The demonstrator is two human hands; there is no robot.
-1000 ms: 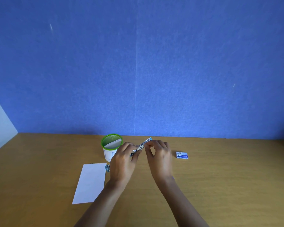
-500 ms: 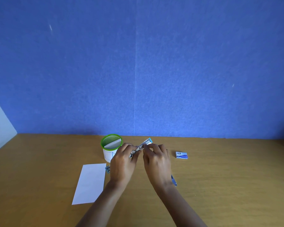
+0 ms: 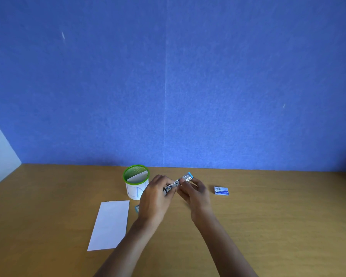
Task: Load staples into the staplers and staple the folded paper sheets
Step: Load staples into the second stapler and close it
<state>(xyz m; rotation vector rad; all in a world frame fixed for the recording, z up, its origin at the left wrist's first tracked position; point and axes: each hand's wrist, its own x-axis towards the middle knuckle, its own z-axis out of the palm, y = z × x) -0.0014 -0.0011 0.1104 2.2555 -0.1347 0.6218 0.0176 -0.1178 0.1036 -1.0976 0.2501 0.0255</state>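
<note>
My left hand (image 3: 155,199) grips the stapler (image 3: 180,181); my right hand (image 3: 196,193) pinches it lower now, likely pushing staples in.

Print on the staple box (image 3: 221,191) and cup (image 3: 136,190) is too blurred to read.

a small silver metal stapler (image 3: 177,183) with a light blue tip is held above the table (image 3: 268,226). it is tilted, with the blue tip up and to the right. the left hand (image 3: 154,198) grips its lower end and the right hand (image 3: 196,193) pinches it near the blue tip. a small blue and white staple box (image 3: 221,190) lies flat on the table, right of the hands. a white folded paper sheet (image 3: 110,224) lies flat to the left. another folded sheet (image 3: 137,177) stands inside a green-rimmed cup (image 3: 131,191).
</note>
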